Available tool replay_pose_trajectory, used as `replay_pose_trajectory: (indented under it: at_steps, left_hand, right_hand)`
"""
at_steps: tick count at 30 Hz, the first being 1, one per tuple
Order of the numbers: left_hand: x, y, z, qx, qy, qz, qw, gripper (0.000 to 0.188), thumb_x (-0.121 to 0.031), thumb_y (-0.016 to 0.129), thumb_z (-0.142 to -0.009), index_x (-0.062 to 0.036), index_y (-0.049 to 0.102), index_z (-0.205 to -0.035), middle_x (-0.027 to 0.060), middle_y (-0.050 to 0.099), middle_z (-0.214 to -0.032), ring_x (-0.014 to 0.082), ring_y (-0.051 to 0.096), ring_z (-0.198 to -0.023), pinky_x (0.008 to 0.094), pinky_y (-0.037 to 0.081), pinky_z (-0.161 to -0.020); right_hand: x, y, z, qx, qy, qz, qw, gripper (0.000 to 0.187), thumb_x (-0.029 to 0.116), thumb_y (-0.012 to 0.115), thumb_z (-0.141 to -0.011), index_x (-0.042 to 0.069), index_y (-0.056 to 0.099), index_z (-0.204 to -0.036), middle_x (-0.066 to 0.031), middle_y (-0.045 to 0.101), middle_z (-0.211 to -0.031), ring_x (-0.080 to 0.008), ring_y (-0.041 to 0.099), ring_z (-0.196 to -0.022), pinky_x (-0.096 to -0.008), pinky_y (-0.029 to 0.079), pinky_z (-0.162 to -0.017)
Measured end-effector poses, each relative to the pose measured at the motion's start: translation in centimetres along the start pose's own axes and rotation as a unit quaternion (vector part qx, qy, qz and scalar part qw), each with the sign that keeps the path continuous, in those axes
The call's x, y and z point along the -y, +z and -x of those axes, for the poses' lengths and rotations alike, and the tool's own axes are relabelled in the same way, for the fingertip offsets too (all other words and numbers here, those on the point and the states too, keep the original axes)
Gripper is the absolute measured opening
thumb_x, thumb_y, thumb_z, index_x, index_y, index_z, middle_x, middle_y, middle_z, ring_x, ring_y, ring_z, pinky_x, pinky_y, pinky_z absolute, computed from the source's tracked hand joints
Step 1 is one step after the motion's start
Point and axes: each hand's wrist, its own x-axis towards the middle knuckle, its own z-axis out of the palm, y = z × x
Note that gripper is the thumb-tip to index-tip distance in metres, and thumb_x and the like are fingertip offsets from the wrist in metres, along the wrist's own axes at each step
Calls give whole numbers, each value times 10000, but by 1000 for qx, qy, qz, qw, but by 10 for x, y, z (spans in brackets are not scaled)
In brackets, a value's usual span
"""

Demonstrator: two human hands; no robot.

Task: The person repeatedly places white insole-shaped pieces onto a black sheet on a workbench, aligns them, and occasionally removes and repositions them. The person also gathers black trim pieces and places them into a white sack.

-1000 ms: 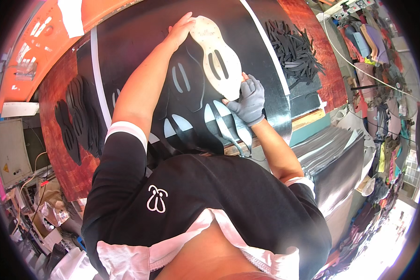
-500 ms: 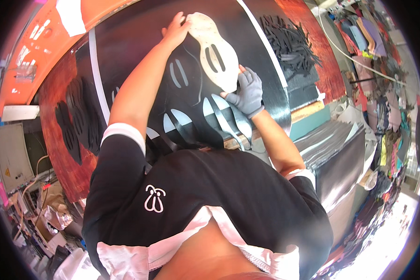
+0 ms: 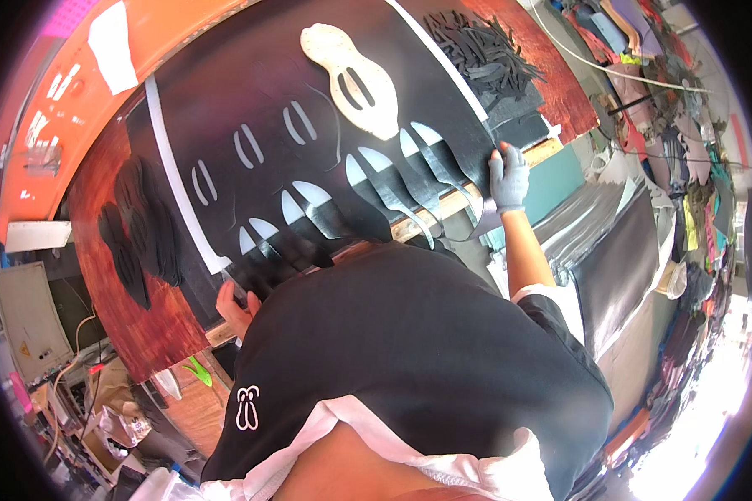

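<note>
A large black sheet (image 3: 226, 92) with white side strips lies over the work table, with several slots and rounded shapes cut through it. On it rests a cream sole-shaped template (image 3: 368, 88) with two long slots, touched by neither hand. My left hand (image 3: 236, 309), bare, has its fingers closed at the sheet's near left corner. At the near right edge, my right hand (image 3: 510, 178), in a grey glove with bare fingertips, pinches the sheet. Cut black strips hang at the near edge by my body.
Black offcuts (image 3: 485, 54) are heaped at the far right. Several black sole-shaped pieces (image 3: 142, 221) lie on the reddish board at left. An orange machine (image 3: 38, 138) stands at far left. Stacked dark sheets (image 3: 614, 259) stand to the right. Green-handled snips (image 3: 197, 371) are at lower left.
Both hands have let go of the cream template, which stays on the sheet. My left hand came back to the near left corner; my right hand moved to the near right edge.
</note>
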Motion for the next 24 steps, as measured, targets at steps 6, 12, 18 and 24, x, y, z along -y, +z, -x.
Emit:
replay_pose_trajectory:
  at_steps: [6,12,18,24]
  left_hand:
    - [15,9,37,90,-121,45,988,83,-118,581,-850,-36,571,-842,121,515,-700,273,512,-632,372,396,-564]
    - [-2,10,30,-30,-149,21,988,227,-152,572,-880,-24,539,-695,135,495,-617,312,494,-559,395,396,-523]
    - [-19,4,18,-63,-111,-4,992,236,-190,603,-861,-37,552,-689,117,540,-630,284,530,-559,378,419,-526]
    - [-21,3,21,-64,-144,-49,986,277,-267,607,-853,-52,545,-689,84,535,-616,254,533,-555,375,429,-536]
  right_hand:
    - [-13,9,13,-67,-79,26,994,271,263,562,-821,85,597,-1021,-110,605,-917,-318,552,-890,-431,407,-803]
    - [-21,12,11,-68,-67,3,995,254,260,563,-809,86,595,-991,-107,610,-920,-314,558,-904,-430,402,-804]
    - [-21,8,11,-78,-73,-32,994,248,256,576,-799,85,597,-977,-117,622,-891,-323,575,-846,-426,421,-756]
    - [-19,5,4,-134,-112,-58,983,206,212,578,-800,71,605,-947,-135,627,-866,-328,592,-812,-420,452,-726]
